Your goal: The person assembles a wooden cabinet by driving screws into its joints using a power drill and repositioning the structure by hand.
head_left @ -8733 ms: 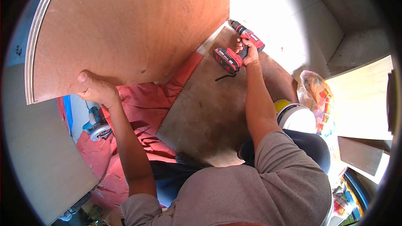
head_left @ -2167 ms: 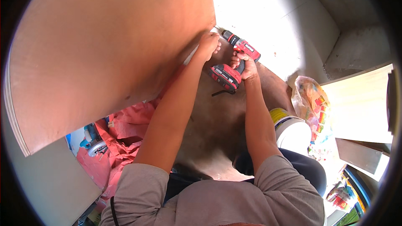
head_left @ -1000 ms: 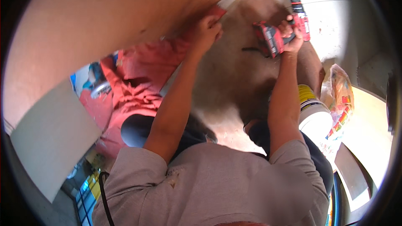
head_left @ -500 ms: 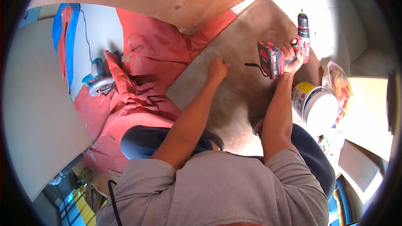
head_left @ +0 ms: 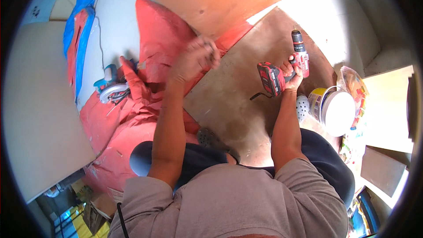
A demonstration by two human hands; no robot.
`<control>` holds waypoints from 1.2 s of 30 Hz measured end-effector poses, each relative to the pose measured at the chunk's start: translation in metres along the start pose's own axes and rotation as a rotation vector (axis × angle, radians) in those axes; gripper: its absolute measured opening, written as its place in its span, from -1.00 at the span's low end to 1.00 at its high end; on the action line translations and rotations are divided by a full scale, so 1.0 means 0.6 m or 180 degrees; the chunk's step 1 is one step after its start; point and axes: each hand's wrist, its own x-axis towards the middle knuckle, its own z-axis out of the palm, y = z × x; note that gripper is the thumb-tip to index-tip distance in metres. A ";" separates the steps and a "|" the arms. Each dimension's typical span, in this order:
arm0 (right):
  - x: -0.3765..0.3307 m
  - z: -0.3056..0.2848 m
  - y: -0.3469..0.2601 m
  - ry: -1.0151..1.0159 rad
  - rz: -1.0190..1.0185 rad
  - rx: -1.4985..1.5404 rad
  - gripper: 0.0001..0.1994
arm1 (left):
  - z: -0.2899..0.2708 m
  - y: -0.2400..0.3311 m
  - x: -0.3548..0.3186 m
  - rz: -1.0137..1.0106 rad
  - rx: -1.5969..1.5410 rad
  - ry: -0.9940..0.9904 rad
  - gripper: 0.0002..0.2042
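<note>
Red cordless drill (head_left: 282,72), clenched in the right hand (head_left: 293,71) (bit pointed away), hovers over brown board (head_left: 246,88); blurred left hand (head_left: 194,59) looks curled, its hold unclear.

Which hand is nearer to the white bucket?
The right hand, gripping the red cordless drill, is just left of and above the white bucket. The left hand is far to its left, over the red sheet.
</note>
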 end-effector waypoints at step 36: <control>0.100 0.164 0.249 0.0309 0.4081 -0.3909 -0.68 | 0.202 0.716 0.273 0.2037 0.6759 0.1970 -0.71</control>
